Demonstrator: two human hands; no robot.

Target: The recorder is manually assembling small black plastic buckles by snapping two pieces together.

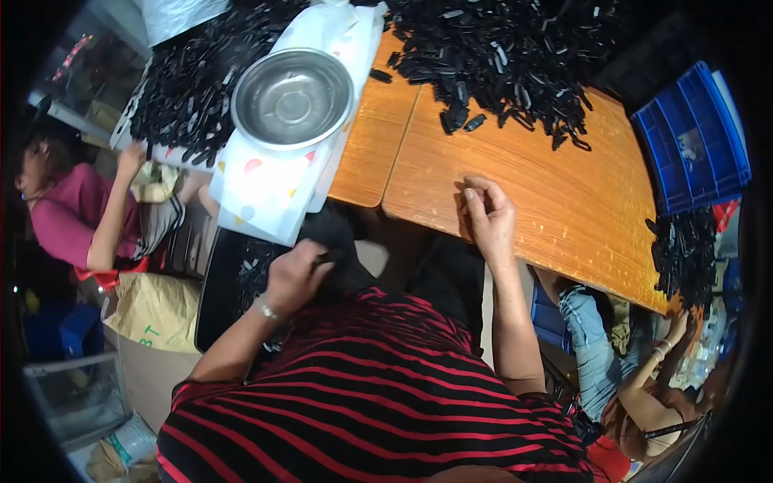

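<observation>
My left hand point(295, 280), a bracelet at its wrist, hovers over my lap beside a black tray point(219, 298) with small black parts in it. Its fingers are curled closed and slightly blurred; what they hold, if anything, is hard to see. My right hand point(493, 216) rests at the near edge of the wooden table point(523, 185). Thumb and fingers there are bent together, with a dark spot between them too small to name. Beyond it lies a big heap of small black plastic parts point(499, 64).
A steel bowl point(291, 133) stands on a white dotted sheet point(262, 181), left of centre. Another black heap point(189, 105) spreads farther left, near a person in pink point(72, 205). Blue crates point(688, 137) stand at right, above a second person's hand point(678, 326). A paper sack point(157, 310) sits at left.
</observation>
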